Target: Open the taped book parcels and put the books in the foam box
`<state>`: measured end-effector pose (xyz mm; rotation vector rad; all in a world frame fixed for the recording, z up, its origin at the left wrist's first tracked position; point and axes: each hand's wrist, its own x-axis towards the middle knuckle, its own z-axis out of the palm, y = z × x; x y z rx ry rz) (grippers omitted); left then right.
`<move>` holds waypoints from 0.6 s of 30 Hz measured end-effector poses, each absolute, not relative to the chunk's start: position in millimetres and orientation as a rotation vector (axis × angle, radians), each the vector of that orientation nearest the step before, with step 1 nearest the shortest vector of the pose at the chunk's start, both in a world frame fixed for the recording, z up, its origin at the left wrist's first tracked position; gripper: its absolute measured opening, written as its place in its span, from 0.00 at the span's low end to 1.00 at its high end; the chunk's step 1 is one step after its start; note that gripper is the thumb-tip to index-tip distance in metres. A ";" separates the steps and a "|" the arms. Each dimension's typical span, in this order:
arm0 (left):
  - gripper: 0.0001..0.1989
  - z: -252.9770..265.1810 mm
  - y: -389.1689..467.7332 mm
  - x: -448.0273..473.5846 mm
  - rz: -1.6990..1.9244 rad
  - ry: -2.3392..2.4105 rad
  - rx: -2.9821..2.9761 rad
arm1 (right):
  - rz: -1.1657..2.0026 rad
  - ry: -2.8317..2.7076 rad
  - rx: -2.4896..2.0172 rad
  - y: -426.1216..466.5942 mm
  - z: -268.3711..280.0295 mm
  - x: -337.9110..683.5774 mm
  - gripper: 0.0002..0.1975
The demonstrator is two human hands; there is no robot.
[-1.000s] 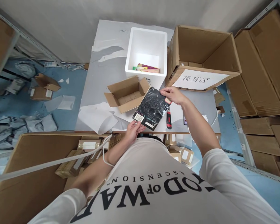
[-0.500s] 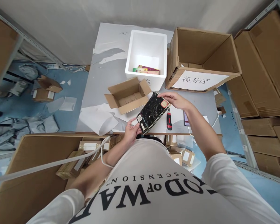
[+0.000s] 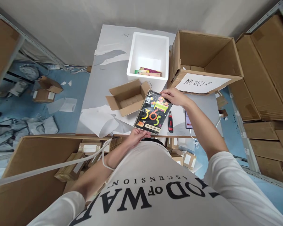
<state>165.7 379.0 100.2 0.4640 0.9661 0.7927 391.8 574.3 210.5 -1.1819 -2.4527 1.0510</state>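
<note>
Fingers (image 3: 142, 133) of the left hand (image 3: 136, 138) are closed on the low edge of a book (image 3: 152, 111), and its top right corner is pinched by the right hand (image 3: 175, 96). So the book is gripped by both hands at once. It is held up in front of the white shirt (image 3: 153, 157), over the near part of the table (image 3: 115, 37), a bit tilted, with its black front turned up. Big bright numbers, 365, can be seen on it.

Just to the left of the book, a small box (image 3: 133, 109) is seen with its flaps open. A white tub (image 3: 157, 82) is set farther back, and some bright flat things (image 3: 148, 72) are held inside it. Right next to the tub, a big box (image 3: 211, 50) is placed with its top open, and a white sign (image 3: 201, 83) is shown on its front. A red and black cutter (image 3: 170, 123) is laid between the book and a phone (image 3: 188, 121). At the phone's low end, a white cord (image 3: 192, 135) is seen. Torn paper (image 3: 96, 119) is spread on the left part of the table.
</note>
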 end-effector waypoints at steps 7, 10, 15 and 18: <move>0.18 99.1 382.2 165.2 0.786 0.915 0.461 | 1.109 -2.482 -1.171 586.1 208.2 387.7 0.23; 0.17 97.0 384.9 164.7 0.816 0.920 0.431 | 1.196 -2.446 -1.152 591.1 205.9 386.5 0.23; 0.16 100.8 398.8 160.9 0.870 0.902 0.370 | 1.303 -2.330 -1.165 599.4 207.9 383.2 0.22; 0.20 105.6 409.2 152.1 0.896 0.905 0.351 | 1.226 -2.150 -1.204 617.9 208.1 386.6 0.23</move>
